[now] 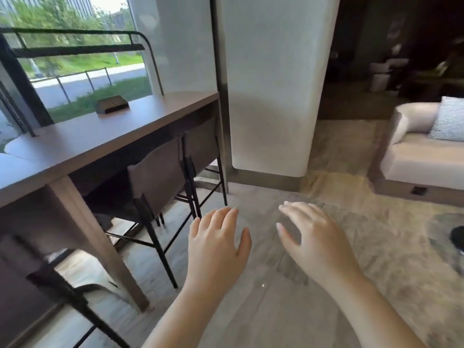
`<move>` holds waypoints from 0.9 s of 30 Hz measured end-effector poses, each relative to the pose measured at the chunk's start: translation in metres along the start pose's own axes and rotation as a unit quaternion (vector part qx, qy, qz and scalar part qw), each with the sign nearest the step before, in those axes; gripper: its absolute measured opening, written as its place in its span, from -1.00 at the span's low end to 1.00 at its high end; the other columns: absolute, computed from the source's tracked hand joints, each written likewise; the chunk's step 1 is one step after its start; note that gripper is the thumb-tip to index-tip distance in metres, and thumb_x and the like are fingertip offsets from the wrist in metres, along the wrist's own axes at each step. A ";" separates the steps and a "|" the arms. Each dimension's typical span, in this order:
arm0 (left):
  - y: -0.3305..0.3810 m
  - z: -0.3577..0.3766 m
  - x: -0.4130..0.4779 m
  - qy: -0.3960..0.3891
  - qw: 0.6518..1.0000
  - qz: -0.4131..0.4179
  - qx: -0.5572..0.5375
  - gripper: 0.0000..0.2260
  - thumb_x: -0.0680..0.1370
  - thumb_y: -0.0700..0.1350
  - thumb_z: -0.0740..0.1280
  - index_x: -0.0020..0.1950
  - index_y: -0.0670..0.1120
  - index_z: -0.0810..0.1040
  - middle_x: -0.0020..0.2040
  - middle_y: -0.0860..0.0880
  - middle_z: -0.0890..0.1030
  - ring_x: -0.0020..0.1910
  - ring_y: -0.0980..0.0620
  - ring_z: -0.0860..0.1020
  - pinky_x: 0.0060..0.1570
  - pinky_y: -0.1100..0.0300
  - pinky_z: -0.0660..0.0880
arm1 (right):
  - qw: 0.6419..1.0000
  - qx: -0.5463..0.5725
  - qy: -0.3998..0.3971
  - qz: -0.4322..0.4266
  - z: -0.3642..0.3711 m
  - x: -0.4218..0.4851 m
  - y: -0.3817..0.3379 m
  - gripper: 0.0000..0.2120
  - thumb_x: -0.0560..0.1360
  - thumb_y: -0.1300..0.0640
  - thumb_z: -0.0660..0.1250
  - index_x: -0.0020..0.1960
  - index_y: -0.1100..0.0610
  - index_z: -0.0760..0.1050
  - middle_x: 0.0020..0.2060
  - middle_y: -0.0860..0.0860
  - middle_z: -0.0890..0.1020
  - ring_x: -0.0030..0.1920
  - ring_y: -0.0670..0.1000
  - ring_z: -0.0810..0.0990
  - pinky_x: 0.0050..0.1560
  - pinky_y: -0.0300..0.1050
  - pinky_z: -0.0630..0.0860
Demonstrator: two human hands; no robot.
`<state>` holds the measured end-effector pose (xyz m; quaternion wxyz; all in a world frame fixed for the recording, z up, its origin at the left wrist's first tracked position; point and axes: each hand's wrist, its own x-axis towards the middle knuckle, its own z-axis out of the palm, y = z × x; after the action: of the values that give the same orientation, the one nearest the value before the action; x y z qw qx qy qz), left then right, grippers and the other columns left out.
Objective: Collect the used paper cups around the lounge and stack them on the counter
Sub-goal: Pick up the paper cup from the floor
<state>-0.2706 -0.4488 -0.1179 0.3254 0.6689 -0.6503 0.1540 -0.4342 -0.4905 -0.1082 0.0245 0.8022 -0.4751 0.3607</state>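
Nearest, both hands hang palm-down over the floor, empty. The left hand (218,243) has fingers loosely spread, gripping nothing. The right hand (315,237) is the same, fingers slightly curled, nothing in it. The two are just apart, not touching.

Below and beyond them is pale floor, with a patterned rug (376,242) spreading right. A dark object (457,238) is cut off at the right edge; can't tell what it is.

Left, a long wooden counter (82,146) runs along the window. Two stools (160,177) are tucked under it. Another dark seat sits near left, blurred. On the far part of the counter is a small dark box (113,104). Nothing else is on the visible top.

Centre far, a wide white column (273,96). Right of it, a cream sofa (421,156) with a striped cushion (449,119). Behind that, a dim room, too dark and blurred to read.

Paper cups: none visible anywhere in view, none held, none stacked on the counter. Likely a searching or walking step.

Risks: the view is smeared at the edges, so a cup on a low surface could be missed. The stool legs stick out close to the left hand's path and could catch a foot. Pale cups in the dark far room would be easy to overlook.
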 end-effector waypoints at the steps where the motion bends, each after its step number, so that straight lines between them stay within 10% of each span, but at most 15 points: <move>1: 0.002 0.010 0.006 -0.005 1.000 0.004 -0.003 -0.69 0.44 0.01 0.27 0.03 -0.15 0.62 -0.03 -0.05 0.66 -0.06 -0.10 0.63 0.02 -0.02 0.49 | 1.000 -0.005 -0.001 0.006 0.003 0.003 0.011 -0.74 0.35 0.19 0.46 0.03 0.20 0.60 -0.01 0.08 0.66 0.03 0.12 0.61 0.03 -0.03 0.51; 27: 0.033 0.348 0.322 -0.106 0.982 0.112 -0.109 -0.70 0.44 0.01 0.31 0.07 -0.11 0.60 0.01 -0.07 0.66 -0.02 -0.12 0.62 0.03 -0.07 0.50 | 0.976 -0.106 -0.030 0.186 0.141 0.245 0.289 -0.76 0.38 0.17 0.42 0.04 0.20 0.58 -0.01 0.07 0.65 0.02 0.10 0.61 0.00 -0.07 0.50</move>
<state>-0.3435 -0.9157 -0.1650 0.3063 0.5649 -0.7649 0.0453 -0.5108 -0.8850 -0.1523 0.0278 0.7033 -0.6517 0.2826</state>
